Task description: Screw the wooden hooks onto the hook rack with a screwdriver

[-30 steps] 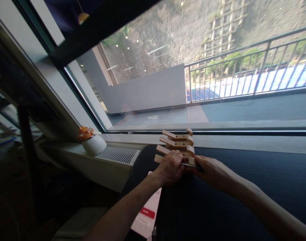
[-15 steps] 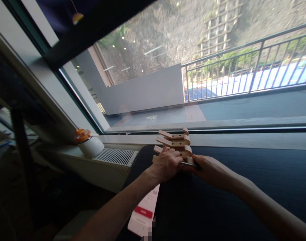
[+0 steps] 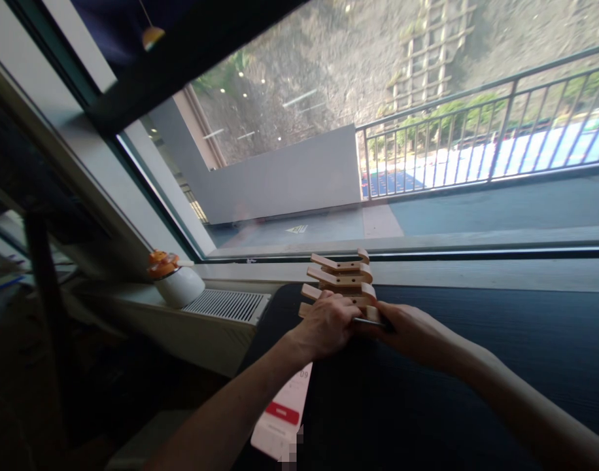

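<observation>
A wooden hook rack [image 3: 346, 280] with several curved hooks and dark screw holes rests at the far edge of the dark tabletop. My left hand [image 3: 331, 320] is closed over its near end, hiding part of the closest hooks. A screwdriver [image 3: 369, 321] with a thin metal shaft and a dark handle lies crosswise at that near end. My right hand [image 3: 402, 327] wraps round its handle, close against the rack's right side. The shaft's tip is hidden at my left fingers.
A phone [image 3: 281, 412] with a lit screen and a red button lies below my left forearm on the black table [image 3: 402, 405]. A white pot with an orange top [image 3: 178, 282] stands left by a vent grille [image 3: 225, 305]. The window ledge [image 3: 451, 275] runs behind.
Both hands, the rack and the screwdriver keep nearly the same place. My left hand has shifted very slightly. The last digits on the phone screen have changed.
</observation>
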